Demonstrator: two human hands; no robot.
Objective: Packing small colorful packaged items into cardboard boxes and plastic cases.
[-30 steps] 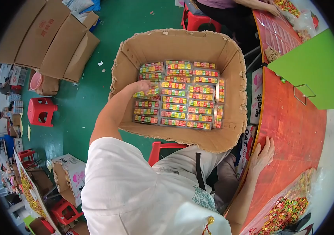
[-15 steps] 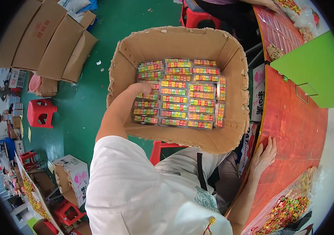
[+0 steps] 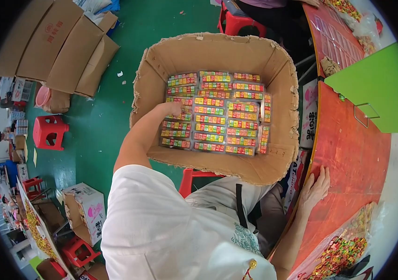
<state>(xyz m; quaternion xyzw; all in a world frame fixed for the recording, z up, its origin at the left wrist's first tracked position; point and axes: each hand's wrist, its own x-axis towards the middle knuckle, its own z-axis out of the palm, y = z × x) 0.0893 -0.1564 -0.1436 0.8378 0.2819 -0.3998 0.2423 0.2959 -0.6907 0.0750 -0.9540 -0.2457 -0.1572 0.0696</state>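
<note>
- Down inside the big cardboard box (image 3: 273,70), the left hand (image 3: 173,108) rests on the rows of colourful candy packs (image 3: 217,114); I cannot tell how its fingers are set.
- Off to the side, the right hand (image 3: 315,184) lies flat on the orange table (image 3: 353,158), fingers a little apart.
- Loose candies (image 3: 341,254) sit near the table's end.
</note>
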